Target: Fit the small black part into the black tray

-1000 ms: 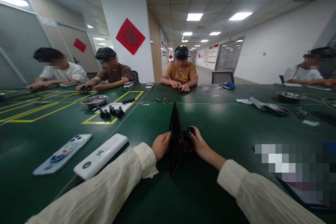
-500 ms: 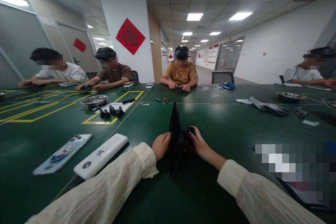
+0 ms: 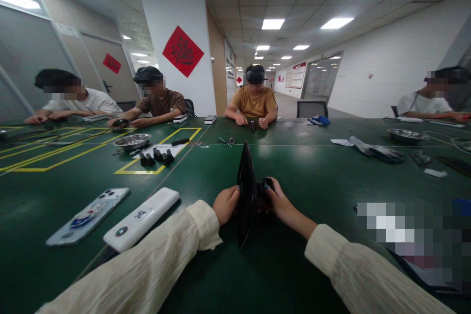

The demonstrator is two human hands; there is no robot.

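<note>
A thin black panel (image 3: 247,201) stands on edge before me, seen nearly side-on. Its left face meets my left hand (image 3: 226,205), whose thumb presses against it; the other fingers are partly hidden behind the panel. On the right side a black knob-like mount (image 3: 265,187) sticks out from the panel. My right hand (image 3: 281,201) is closed round this mount, thumb on top. What the mount is exactly I cannot make out. Left of my left sleeve lie a white power bank (image 3: 142,218) and a phone in a clear case (image 3: 88,216).
On the green table (image 3: 294,167) are a metal bowl (image 3: 132,141), several black fittings (image 3: 157,157), a screwdriver (image 3: 224,142) and gloves (image 3: 377,149). Another metal bowl (image 3: 406,136) sits at right. Co-workers sit around the far side, one person (image 3: 252,100) straight across.
My hands and the panel hold still. Across the table, the person's hands have drawn apart from a small dark object. The person at far left has leaned slightly left.
</note>
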